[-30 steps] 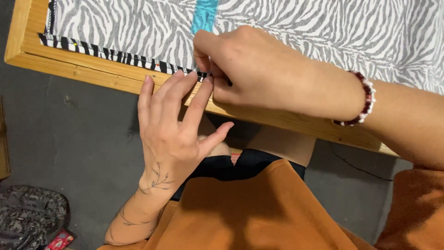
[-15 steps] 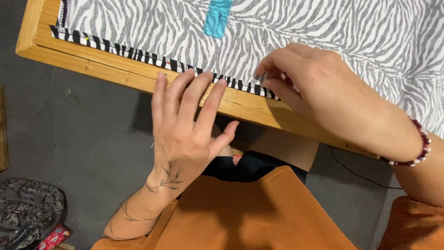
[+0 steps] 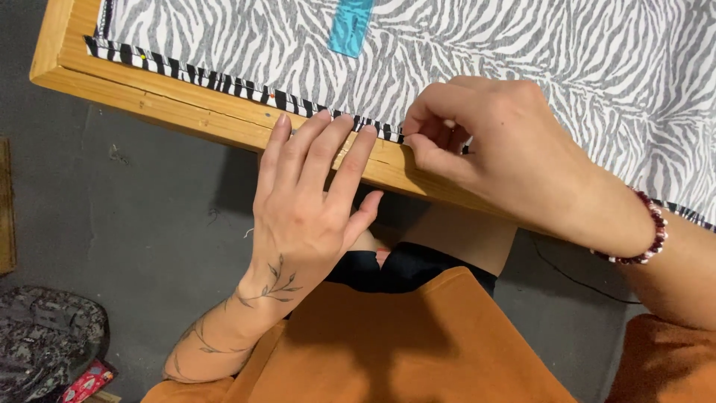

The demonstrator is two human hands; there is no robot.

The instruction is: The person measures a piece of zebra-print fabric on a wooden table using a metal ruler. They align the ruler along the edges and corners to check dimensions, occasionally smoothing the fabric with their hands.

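A zebra-striped grey and white fabric (image 3: 477, 60) lies flat on a wooden table, its folded hem (image 3: 216, 80) running along the table's front edge (image 3: 171, 104). My left hand (image 3: 313, 194) rests flat with straight fingers, the fingertips pressing on the hem. Just to its right, my right hand (image 3: 500, 142) pinches the folded hem between thumb and fingers; whatever small thing it may hold is hidden. A beaded bracelet (image 3: 645, 235) circles my right wrist. A turquoise strip (image 3: 350, 26) lies on the fabric farther back.
Small pin heads (image 3: 142, 56) dot the hem at the left. Below the table is grey floor (image 3: 112, 209), with a dark patterned bag (image 3: 45, 336) at the lower left and a thin black cable (image 3: 574, 276) at the right. My orange top fills the bottom.
My right hand has slid to the right along the hem, away from my left hand. My left hand has also shifted right and stays flat on the edge.
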